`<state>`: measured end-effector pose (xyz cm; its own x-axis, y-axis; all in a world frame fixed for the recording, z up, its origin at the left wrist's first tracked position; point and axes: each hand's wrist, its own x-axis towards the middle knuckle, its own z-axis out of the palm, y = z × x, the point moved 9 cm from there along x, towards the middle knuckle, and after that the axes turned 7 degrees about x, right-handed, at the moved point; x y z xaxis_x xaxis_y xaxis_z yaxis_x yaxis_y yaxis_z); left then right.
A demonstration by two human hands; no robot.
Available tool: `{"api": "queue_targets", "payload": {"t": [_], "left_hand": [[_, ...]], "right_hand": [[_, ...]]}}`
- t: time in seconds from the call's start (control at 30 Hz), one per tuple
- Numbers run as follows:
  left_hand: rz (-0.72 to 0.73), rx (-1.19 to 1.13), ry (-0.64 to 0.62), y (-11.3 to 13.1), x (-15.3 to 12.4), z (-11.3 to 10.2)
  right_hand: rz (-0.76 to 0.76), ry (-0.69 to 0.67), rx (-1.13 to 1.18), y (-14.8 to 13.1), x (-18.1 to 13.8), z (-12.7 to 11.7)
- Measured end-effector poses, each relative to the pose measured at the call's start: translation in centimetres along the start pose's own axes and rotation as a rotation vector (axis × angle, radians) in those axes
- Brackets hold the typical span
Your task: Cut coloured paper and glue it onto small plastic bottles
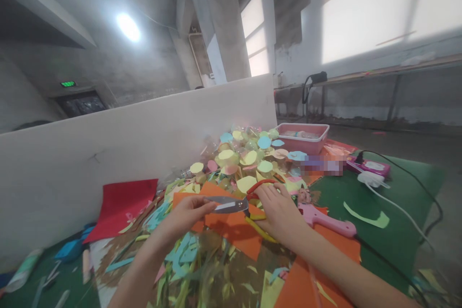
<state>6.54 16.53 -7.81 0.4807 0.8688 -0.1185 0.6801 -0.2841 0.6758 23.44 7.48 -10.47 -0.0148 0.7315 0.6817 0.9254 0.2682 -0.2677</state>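
Observation:
My right hand (279,211) grips the red and yellow handles of a pair of scissors (231,203), whose grey blades point left. My left hand (187,211) pinches something small at the blade tips; what it holds is too small to tell, with an orange paper sheet (234,231) right beneath. Both hands hover over a heap of coloured paper scraps (187,269). Behind them lies a pile of clear balls with round paper discs (245,156).
A pink glue gun (325,220) lies right of my right hand, its cable running off right. A pink tray (305,137), a white charger (371,179), red paper (121,204) and a white board wall (108,154) surround the green table (397,231).

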Motion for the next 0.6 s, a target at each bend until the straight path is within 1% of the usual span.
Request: {"api": "queue_targets", "payload": {"t": [0.27, 0.43, 0.6], "left_hand": [[0.025, 0.048, 0.030, -0.04, 0.41, -0.04], [0.036, 0.071, 0.050, 0.21, 0.33, -0.07], [0.023, 0.081, 0.073, 0.29, 0.18, -0.15]], "right_hand": [[-0.015, 0.029, 0.001, -0.02, 0.01, 0.00], [-0.010, 0.017, -0.011, 0.01, -0.01, 0.03], [-0.018, 0.034, -0.014, -0.11, -0.09, -0.16]]}}
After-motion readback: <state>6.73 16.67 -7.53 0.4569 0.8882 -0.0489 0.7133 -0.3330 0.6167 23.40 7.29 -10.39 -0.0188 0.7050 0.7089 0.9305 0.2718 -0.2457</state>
